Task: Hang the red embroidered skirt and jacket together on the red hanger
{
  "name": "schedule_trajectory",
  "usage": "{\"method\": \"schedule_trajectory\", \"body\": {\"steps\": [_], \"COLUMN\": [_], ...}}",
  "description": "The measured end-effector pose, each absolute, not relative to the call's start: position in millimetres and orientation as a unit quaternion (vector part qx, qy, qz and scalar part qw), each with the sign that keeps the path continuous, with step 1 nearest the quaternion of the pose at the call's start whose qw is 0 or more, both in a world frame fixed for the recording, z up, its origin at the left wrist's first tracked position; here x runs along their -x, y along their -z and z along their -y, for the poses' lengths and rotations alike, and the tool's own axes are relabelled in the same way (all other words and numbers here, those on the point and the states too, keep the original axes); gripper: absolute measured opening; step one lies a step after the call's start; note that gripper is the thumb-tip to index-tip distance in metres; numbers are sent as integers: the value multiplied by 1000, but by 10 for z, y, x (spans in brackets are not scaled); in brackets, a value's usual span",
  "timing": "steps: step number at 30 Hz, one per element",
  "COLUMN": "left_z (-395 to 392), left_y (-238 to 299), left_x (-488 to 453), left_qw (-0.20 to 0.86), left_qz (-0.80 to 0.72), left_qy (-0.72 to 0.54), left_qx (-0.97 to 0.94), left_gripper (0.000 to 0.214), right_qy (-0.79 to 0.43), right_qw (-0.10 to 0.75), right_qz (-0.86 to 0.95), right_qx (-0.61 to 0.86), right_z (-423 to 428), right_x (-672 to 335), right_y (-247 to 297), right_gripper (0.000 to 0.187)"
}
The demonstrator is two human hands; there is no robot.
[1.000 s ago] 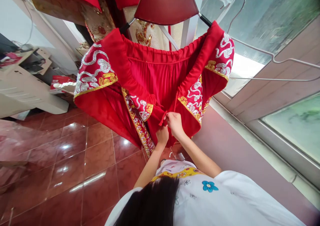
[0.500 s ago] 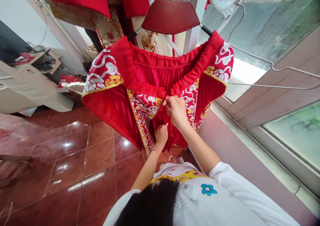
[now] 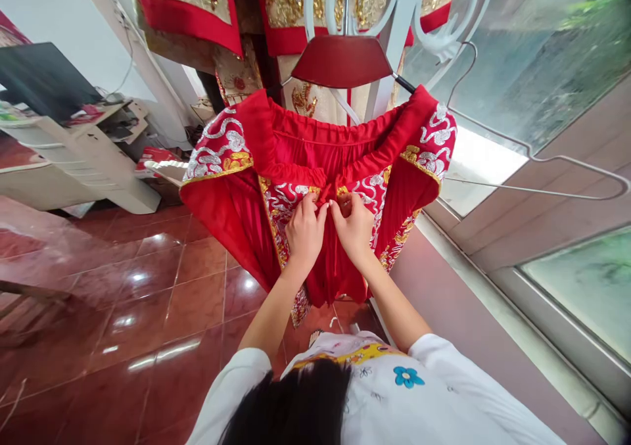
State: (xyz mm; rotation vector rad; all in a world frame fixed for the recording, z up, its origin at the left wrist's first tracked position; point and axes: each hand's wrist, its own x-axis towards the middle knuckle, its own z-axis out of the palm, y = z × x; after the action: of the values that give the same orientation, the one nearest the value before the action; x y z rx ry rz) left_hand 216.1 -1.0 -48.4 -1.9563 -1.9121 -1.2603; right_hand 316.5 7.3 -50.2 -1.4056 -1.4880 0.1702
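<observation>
Left hand (image 3: 304,231) and right hand (image 3: 353,227) both pinch the red skirt (image 3: 315,152) at its front waistband, below the hanger (image 3: 340,62), drawing its embroidered edges together.

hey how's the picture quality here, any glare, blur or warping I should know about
Head view: daylight from the window throws bright glare patches on the glossy floor tiles; wide-angle warping bends the window sill and the frame edges, and the corners look soft. The left hand, right hand and red embroidered garment at centre are sharp and evenly lit.
</observation>
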Motion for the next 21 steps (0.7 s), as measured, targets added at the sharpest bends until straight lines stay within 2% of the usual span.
{"method": "schedule_trajectory", "body": {"steps": [4, 6, 8, 10, 13, 17, 21], "left_z": [10, 115, 275, 458, 710, 946, 966], "left_y": [427, 479, 649, 931, 1391, 1691, 1627], "left_x": [-2132, -2129, -2122, -2103, -2075, -2111, -2166], "left_qw": [98, 82, 15, -96, -223, -271, -288], "left_qz": [653, 662, 682, 705, 721, 712, 682], "left_qy": [355, 329, 296, 238, 161, 150, 194], "left_qx": [662, 668, 668, 661, 635, 630, 644], "left_gripper": [26, 22, 17, 13, 12, 17, 20], "right_qy": [-73, -85, -99, -114, -178, -271, -229], "right_qw": [461, 438, 428, 428, 457, 470, 430], "right_qz": [649, 657, 659, 662, 660, 663, 693], "right_qx": [601, 607, 611, 604, 569, 515, 532], "right_z": [-157, -164, -143, -102, -24, 103, 247], "right_x": [-3179, -3186, -3198, -3220, -3272, -3358, -3417], "right_y": [513, 535, 590, 676, 828, 961, 999], "right_gripper": [19, 16, 12, 9, 9, 14, 31]}}
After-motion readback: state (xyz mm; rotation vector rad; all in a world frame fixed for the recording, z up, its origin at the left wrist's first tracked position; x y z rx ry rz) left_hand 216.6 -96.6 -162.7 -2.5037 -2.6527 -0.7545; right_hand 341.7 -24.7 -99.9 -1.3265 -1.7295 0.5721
